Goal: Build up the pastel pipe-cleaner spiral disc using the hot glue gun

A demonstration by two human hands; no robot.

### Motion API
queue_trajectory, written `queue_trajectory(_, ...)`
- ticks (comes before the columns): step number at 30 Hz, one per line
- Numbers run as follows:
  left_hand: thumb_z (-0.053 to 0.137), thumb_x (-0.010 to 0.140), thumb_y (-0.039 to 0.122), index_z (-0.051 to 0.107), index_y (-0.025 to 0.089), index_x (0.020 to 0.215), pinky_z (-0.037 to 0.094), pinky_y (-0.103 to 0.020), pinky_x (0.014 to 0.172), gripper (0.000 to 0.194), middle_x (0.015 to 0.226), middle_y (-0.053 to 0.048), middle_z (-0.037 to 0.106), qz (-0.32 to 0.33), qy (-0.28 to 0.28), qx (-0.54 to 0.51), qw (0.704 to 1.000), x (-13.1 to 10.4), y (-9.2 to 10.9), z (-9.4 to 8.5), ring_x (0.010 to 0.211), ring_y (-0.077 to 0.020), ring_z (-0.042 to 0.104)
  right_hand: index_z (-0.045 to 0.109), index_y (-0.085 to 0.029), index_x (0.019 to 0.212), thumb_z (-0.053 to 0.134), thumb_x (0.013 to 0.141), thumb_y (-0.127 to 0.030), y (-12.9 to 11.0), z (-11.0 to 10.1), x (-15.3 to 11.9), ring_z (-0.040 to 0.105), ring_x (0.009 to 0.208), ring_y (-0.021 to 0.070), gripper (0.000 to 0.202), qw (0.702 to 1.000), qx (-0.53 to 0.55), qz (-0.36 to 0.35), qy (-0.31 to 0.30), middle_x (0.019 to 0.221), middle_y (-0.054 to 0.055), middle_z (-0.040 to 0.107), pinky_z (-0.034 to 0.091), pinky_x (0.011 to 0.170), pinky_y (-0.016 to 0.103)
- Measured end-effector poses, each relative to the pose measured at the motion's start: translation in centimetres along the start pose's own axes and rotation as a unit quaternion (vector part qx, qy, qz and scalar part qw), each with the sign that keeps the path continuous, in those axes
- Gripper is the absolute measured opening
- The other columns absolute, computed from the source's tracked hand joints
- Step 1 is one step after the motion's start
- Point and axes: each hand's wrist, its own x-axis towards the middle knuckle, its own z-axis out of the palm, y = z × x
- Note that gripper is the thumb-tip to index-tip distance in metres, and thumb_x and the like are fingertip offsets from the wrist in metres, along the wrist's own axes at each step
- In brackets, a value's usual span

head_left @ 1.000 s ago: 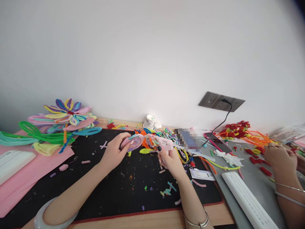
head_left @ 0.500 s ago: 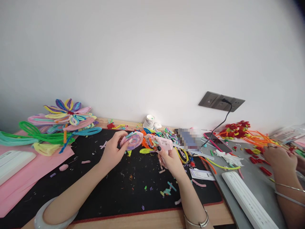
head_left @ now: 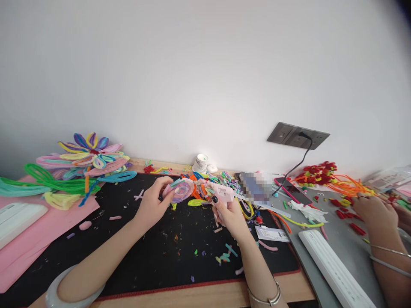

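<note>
My left hand (head_left: 156, 199) pinches the edge of a round coil of pastel pipe cleaners (head_left: 182, 191), purple, pink and blue, holding it up over the black mat (head_left: 154, 256). In my right hand (head_left: 226, 214) is a pale pink hot glue gun (head_left: 224, 193), its grip wrapped by my fingers. The gun's front points left at the coil; whether its tip touches the coil I cannot tell. Behind both hands lies a heap of colourful pipe-cleaner scraps (head_left: 229, 179).
Pipe-cleaner flowers (head_left: 93, 156) lie at the left on pink sheets (head_left: 64, 222). A paper cup (head_left: 201, 162) stands by the wall. To the right are a pink-edged phone (head_left: 293, 191), a white power strip (head_left: 334, 265), a black cord (head_left: 297, 164) and another person's hands (head_left: 375, 211).
My hands, the coil and the glue gun stay almost in place. At the right, the other person's hands have shifted slightly.
</note>
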Motion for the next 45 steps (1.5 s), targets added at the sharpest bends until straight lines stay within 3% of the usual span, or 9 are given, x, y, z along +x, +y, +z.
queue_trajectory(15, 0.058, 0.085, 0.029, 0.051, 0.02, 0.108, 0.054, -0.031, 0.073, 0.025, 0.101, -0.006, 0.064, -0.032, 0.033, -0.072, 0.996, -0.08, -0.7, 0.28, 0.089, -0.0196, 0.067, 0.049, -0.018, 0.071, 0.056, 0.085, -0.048, -0.24, 0.09, 0.08, 0.033, 0.037, 0.0054, 0.034, 1.0, 0.0, 0.008, -0.001, 0.049, -0.007, 0.043, 0.023, 0.035, 0.019)
queue_trajectory(28, 0.059, 0.085, 0.03, 0.05, 0.023, 0.107, 0.053, -0.03, 0.076, 0.025, 0.102, -0.003, 0.062, -0.045, 0.025, -0.112, 0.992, -0.05, -0.86, 0.68, 0.091, -0.0187, 0.066, 0.056, -0.016, 0.078, 0.056, 0.085, -0.052, -0.59, 0.12, -0.04, 0.032, 0.035, 0.0048, 0.037, 1.0, 0.017, 0.013, -0.003, 0.048, -0.007, 0.043, 0.02, 0.034, 0.019)
queue_trajectory(45, 0.058, 0.086, 0.03, 0.05, 0.022, 0.106, 0.053, -0.029, 0.073, 0.023, 0.099, -0.003, 0.062, -0.038, 0.004, -0.102, 0.994, -0.11, -0.69, 0.67, 0.086, -0.0169, 0.065, 0.053, -0.017, 0.076, 0.055, 0.086, -0.059, -0.03, -0.08, 0.07, 0.032, 0.036, 0.005, 0.043, 0.999, 0.04, -0.009, -0.009, 0.049, -0.007, 0.043, 0.023, 0.036, 0.019)
